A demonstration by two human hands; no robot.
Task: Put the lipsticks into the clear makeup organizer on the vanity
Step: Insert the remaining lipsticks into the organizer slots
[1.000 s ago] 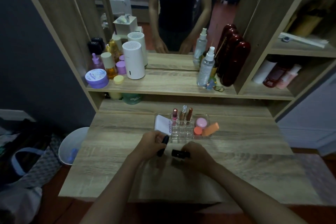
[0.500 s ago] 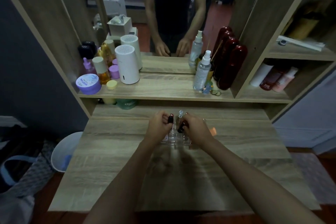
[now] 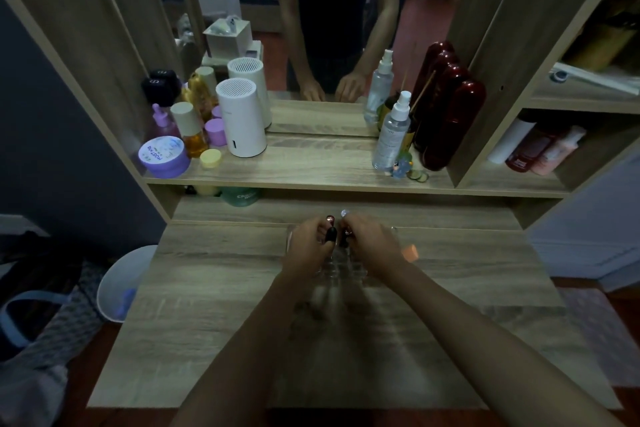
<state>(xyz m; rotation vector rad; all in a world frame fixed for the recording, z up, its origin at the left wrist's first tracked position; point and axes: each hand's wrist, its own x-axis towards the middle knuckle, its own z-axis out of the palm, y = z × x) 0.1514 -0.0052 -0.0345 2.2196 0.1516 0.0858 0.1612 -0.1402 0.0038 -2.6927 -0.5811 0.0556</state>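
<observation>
Over the clear makeup organizer (image 3: 341, 265) at the vanity's (image 3: 214, 291) far middle, the left hand (image 3: 306, 248) pinches a black lipstick (image 3: 331, 235) upright, while the right hand (image 3: 372, 246) grips another dark tube (image 3: 345, 238).

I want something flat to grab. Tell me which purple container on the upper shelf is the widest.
The low round purple jar with the printed white lid, at the shelf's front left. The purple dropper bottle and small purple-capped jar behind it are narrower.

organizer (image 3: 341, 267) mostly hidden by hands, blurred
</observation>
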